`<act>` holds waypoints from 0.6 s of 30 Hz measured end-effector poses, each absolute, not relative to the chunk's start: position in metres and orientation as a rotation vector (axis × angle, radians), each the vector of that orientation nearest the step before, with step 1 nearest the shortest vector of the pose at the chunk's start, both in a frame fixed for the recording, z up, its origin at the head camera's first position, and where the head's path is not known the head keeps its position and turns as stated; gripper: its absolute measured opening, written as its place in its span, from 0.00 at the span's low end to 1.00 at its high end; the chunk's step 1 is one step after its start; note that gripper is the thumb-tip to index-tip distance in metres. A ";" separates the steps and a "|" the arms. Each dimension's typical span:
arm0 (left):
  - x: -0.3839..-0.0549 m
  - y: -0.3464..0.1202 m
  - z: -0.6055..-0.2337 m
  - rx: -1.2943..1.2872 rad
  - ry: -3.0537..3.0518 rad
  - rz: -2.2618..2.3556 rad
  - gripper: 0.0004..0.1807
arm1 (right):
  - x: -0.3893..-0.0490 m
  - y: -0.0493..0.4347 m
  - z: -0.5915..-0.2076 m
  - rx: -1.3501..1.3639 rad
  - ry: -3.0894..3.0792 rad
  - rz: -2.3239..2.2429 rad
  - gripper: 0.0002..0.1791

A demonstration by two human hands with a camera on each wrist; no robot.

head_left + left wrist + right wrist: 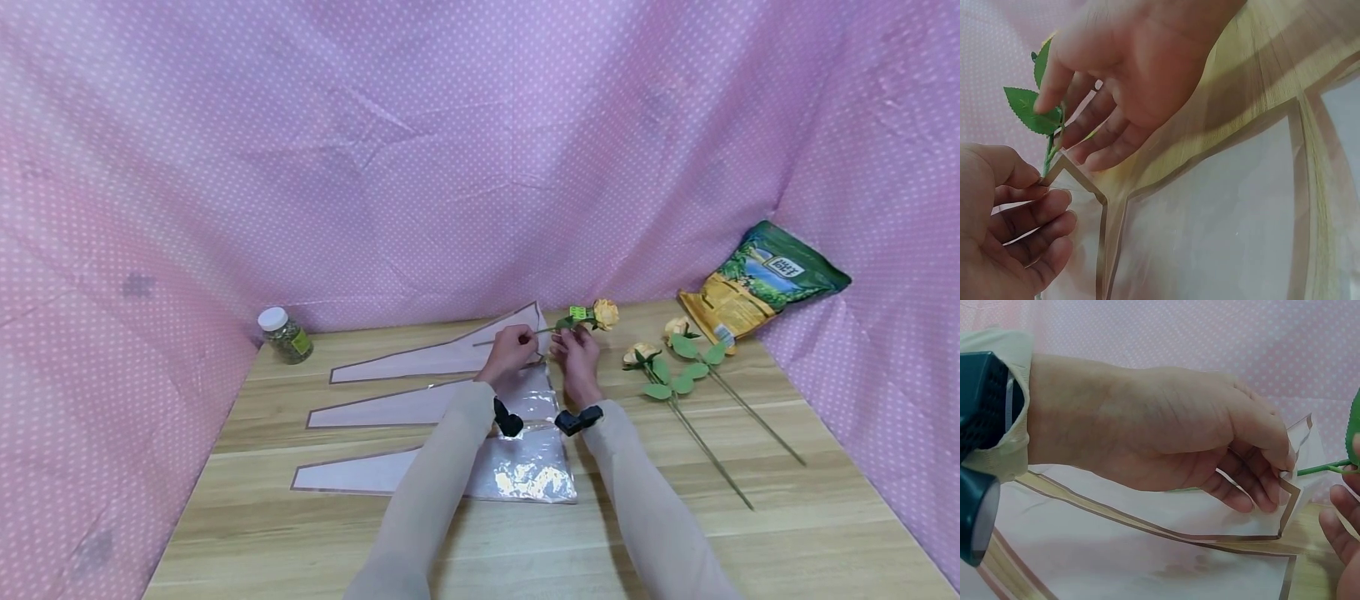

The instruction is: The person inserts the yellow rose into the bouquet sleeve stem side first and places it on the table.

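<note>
A yellow artificial rose [606, 314] with green leaves [1025, 109] lies across the mouth of the rearmost tapered clear flower sleeve [408, 363]. My right hand [579, 362] pinches its stem near the leaves, thumb on a leaf. Thumb and index finger of my left hand [512, 348] pinch the lifted edge of that sleeve's wide end, as the right wrist view shows. The green stem [1322, 467] runs into the opening, and its thin end shows left of my left hand in the head view. Part of the stem is hidden behind the left hand.
Two more flower sleeves, the middle one [375, 414] and the front one [352, 477], lie flat nearer me. Two yellow roses [642, 355] rest at the right. A green and yellow pouch [780, 275] leans at the back right; a white-lidded jar [287, 337] stands back left.
</note>
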State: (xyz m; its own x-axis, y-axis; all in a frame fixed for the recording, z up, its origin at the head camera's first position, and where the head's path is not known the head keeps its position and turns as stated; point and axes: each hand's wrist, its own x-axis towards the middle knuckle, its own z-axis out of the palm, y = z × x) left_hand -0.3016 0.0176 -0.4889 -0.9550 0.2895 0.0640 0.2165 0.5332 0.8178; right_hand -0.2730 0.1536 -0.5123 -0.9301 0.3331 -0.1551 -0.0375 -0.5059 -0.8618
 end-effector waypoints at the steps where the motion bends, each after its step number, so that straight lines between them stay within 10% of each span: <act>1: -0.302 0.017 -0.489 0.441 2.679 1.414 0.07 | -0.273 0.154 -0.512 -0.452 -1.422 2.520 0.05; 18: -0.298 0.019 -0.490 0.442 2.671 1.527 0.05 | -0.271 0.158 -0.512 -0.561 -1.360 2.441 0.09</act>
State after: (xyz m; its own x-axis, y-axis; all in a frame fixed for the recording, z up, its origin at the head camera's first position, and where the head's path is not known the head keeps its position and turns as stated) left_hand -0.2976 0.0193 -0.4896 -0.9590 0.2607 0.1113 0.2282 0.4771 0.8487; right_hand -0.2714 0.1584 -0.5118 -0.8819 0.4303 -0.1926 -0.0624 -0.5116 -0.8570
